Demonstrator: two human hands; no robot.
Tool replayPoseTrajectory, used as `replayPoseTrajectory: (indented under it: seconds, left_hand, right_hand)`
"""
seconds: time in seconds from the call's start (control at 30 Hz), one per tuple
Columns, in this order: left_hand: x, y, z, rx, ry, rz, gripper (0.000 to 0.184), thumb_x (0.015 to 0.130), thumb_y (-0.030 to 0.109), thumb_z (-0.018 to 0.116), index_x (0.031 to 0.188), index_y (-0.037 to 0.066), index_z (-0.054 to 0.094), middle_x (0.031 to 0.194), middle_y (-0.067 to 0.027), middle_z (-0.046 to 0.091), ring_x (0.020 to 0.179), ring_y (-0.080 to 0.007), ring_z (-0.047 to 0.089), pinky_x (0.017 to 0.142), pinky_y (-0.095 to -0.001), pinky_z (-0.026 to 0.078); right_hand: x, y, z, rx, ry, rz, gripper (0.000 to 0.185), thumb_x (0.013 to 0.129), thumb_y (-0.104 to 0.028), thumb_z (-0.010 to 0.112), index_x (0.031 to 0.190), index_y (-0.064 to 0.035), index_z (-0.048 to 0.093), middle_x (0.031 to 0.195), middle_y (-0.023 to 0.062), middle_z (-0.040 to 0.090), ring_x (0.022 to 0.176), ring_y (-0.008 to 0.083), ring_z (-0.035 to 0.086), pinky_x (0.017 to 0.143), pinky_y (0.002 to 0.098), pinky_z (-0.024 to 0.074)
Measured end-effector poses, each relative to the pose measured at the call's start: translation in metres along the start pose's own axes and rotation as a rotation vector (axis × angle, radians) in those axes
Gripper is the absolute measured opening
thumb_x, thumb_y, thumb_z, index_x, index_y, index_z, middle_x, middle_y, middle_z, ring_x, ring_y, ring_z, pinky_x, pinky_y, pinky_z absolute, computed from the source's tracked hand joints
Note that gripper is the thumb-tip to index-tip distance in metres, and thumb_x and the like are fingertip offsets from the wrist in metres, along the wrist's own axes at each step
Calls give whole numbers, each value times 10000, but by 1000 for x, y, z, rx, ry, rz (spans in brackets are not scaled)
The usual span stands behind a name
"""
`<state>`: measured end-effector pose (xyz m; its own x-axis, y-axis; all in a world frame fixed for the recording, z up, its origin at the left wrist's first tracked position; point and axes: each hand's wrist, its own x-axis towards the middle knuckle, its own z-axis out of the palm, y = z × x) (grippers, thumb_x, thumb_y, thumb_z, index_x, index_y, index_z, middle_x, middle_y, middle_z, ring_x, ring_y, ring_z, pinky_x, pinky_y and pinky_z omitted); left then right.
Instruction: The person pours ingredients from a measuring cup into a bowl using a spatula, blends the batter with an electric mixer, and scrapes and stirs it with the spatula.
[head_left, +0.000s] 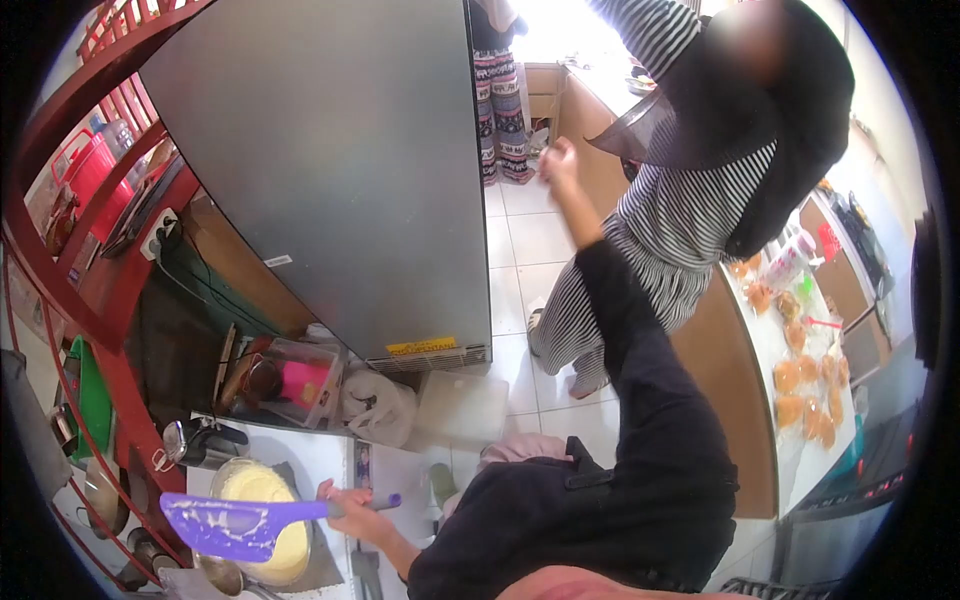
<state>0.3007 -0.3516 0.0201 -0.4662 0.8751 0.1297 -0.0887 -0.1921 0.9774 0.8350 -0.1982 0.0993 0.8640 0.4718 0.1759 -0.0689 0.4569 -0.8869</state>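
My left hand (358,514) is closed around the grey handle of a purple silicone spatula (215,527). Its wide blade is smeared with pale cream and hangs over a clear bowl (308,560) of light yellow batter or cream (262,487). The bowl rests on a white worktop (325,455) at lower left. My right hand (560,168) is stretched far forward at the end of a black sleeve, near a person in striped clothes (690,215). It is blurred, its fingers are unclear, and no object shows in it.
A tall grey fridge (340,170) stands ahead, with a clear plastic box (300,385) and a white bag (377,408) beside its base. On the right, a counter (752,330) bears several wrapped buns (797,375). A second person (500,110) stands behind the fridge. Red railings (110,345) line the left.
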Motion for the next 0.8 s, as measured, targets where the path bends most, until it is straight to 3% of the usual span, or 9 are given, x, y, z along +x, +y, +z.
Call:
replayPoseTrajectory:
  seconds: [0.1, 0.17, 0.2, 0.33, 0.47, 0.53, 0.63, 0.77, 0.8]
  left_hand:
    - [-6, 8, 9, 10, 124, -3, 294, 894, 274, 465, 1004, 1, 458, 516, 12, 314, 461, -74, 318, 495, -216, 346]
    - [-8, 13, 11, -6, 195, 8, 297, 890, 272, 473, 1011, 2, 460, 516, 22, 288, 459, -68, 309, 472, -212, 312]
    - [-11, 15, 10, -10, 225, 14, 304, 884, 268, 490, 1013, -5, 466, 521, 30, 281, 459, -61, 301, 469, -206, 307]
    - [-13, 15, 7, 6, 310, 30, 312, 874, 252, 520, 1019, -21, 479, 534, 44, 270, 461, -47, 289, 463, -193, 297]
    - [-9, 17, 6, -10, 350, 10, 291, 878, 228, 513, 1016, -26, 482, 534, 43, 278, 463, -45, 300, 462, -192, 299]
    - [-5, 19, 6, -1, 346, 33, 352, 868, 285, 520, 1009, -34, 474, 513, 37, 260, 448, -54, 302, 469, -205, 315]
    - [-3, 19, 11, -9, 316, 104, 389, 862, 325, 521, 981, -42, 472, 497, 26, 274, 441, -79, 347, 485, -227, 355]
    - [-5, 1, -6, 11, 89, 150, 380, 862, 369, 495, 931, -3, 468, 535, -17, 396, 526, -147, 482, 703, -354, 452]
    - [-6, 1, 0, 29, 45, 160, 360, 867, 379, 480, 933, 25, 464, 563, -20, 410, 577, -161, 505, 800, -401, 442]
  right_hand:
    - [164, -2, -64, 822, -611, 303, 133, 818, -128, 487, 861, -9, 528, 706, 60, 541, 610, 147, 518, 559, 282, 451]
    - [250, -3, -92, 138, -539, -80, 128, 790, -71, 460, 814, 11, 555, 709, 63, 555, 638, 141, 537, 567, 273, 458]
    - [294, 8, -97, 238, -427, 35, 118, 770, -33, 439, 775, 0, 552, 609, 37, 532, 514, 132, 511, 475, 269, 451]
    - [242, -58, -16, -162, 243, 240, 161, 821, -143, 487, 710, -41, 544, 624, 64, 559, 548, 158, 539, 511, 299, 473]
    - [174, -41, -47, 196, -339, -34, 221, 800, -160, 548, 972, -21, 548, 806, 82, 575, 766, 150, 563, 657, 278, 472]
    - [71, -81, -8, -170, -120, 46, 311, 817, -181, 528, 1065, -1, 477, 886, 89, 563, 787, 128, 547, 655, 256, 459]
    - [-48, -21, -37, -84, -782, -301, 321, 846, -261, 527, 1084, -51, 483, 743, 55, 503, 715, 142, 518, 650, 253, 444]
    - [-280, 26, 49, -35, -1736, 547, 525, 763, -222, 657, 1193, -21, 434, 958, 104, 545, 919, 151, 527, 793, 283, 437]
    - [-333, 46, 60, -14, -1845, 398, 581, 738, -158, 677, 1225, -13, 395, 1024, 107, 533, 946, 172, 522, 838, 312, 418]
